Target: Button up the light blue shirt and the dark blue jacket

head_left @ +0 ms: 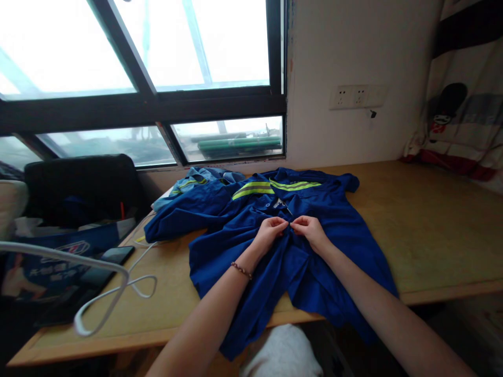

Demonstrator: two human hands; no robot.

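Note:
A blue work jacket (346, 230) with yellow-green reflective strips across the chest lies spread on the wooden table, its lower edge hanging over the front. Both hands meet at its front opening, near the middle. My left hand (272, 230), with a beaded bracelet at the wrist, is closed in a pinch on one front edge. My right hand (310, 230) pinches the opposite edge, its fingertips almost touching the left ones. Any button between the fingertips is too small to make out. Just above the hands, the front gapes a little, and a button shows on the left side.
A light blue garment (192, 180) lies behind the jacket's left sleeve. On the left, a white cable (129, 277) loops over the table (440, 225) beside a dark tablet-like device (118, 255). A black chair (82, 188) and a printed bag (58, 262) stand further left.

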